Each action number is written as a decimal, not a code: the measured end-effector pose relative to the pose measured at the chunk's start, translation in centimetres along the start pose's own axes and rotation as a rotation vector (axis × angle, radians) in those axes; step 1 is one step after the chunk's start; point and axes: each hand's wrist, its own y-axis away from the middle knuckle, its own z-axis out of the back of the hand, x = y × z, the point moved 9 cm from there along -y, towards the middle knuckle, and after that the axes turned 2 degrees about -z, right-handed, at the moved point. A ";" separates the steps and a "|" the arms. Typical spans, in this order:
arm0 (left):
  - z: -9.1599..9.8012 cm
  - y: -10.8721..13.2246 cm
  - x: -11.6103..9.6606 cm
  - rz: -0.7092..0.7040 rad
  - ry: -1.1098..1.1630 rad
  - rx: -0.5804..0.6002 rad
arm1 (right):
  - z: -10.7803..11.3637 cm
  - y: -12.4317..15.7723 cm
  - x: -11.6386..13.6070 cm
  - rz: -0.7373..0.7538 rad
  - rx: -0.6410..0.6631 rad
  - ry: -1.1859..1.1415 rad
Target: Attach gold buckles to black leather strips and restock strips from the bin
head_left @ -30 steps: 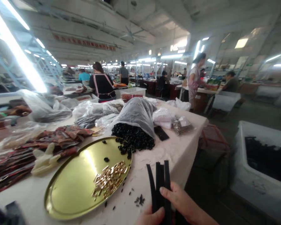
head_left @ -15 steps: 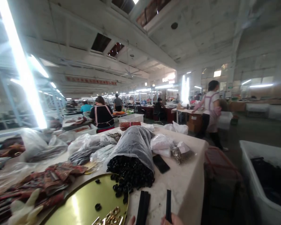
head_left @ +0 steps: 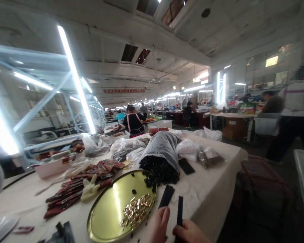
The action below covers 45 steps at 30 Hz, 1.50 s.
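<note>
My right hand [head_left: 191, 232] is closed on a black strip [head_left: 179, 209] that points up and away from me. Just left of it, my left hand [head_left: 160, 222] has its fingers together at the near end of a bundle of black strips [head_left: 167, 195]; whether it grips them is unclear. To the left lies a round gold tray [head_left: 108, 199] with small gold metal pieces [head_left: 136, 211] and a few black ones. Behind the hands, black pieces [head_left: 158, 168] spill from a grey plastic bag [head_left: 162, 145] onto the tray's far edge.
A dark phone [head_left: 186, 166] and bagged parts [head_left: 209, 158] lie right of the bag. Patterned red pieces [head_left: 73, 192] and a pale glove [head_left: 89, 189] lie left of the tray. A person [head_left: 297, 108] stands at the far right, near a white bin [head_left: 300, 175].
The view has swung left and down, showing more of the table and tray. Both hands have come further into view. The person at the right now appears nearer the right edge.
</note>
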 end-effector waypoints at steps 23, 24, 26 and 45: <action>5.5 10.5 6.8 0.550 0.693 -0.298 | -2.5 -16.8 6.3 0.260 -0.071 1.061; 5.7 10.6 7.0 0.544 0.690 -0.299 | -2.4 -17.4 6.2 0.245 -0.074 1.079; 5.8 10.6 7.4 0.538 0.697 -0.294 | -2.1 -18.3 5.7 0.213 -0.070 1.108; 5.1 7.9 3.2 0.504 0.853 -0.071 | -7.4 -7.4 3.6 -0.066 0.303 -0.026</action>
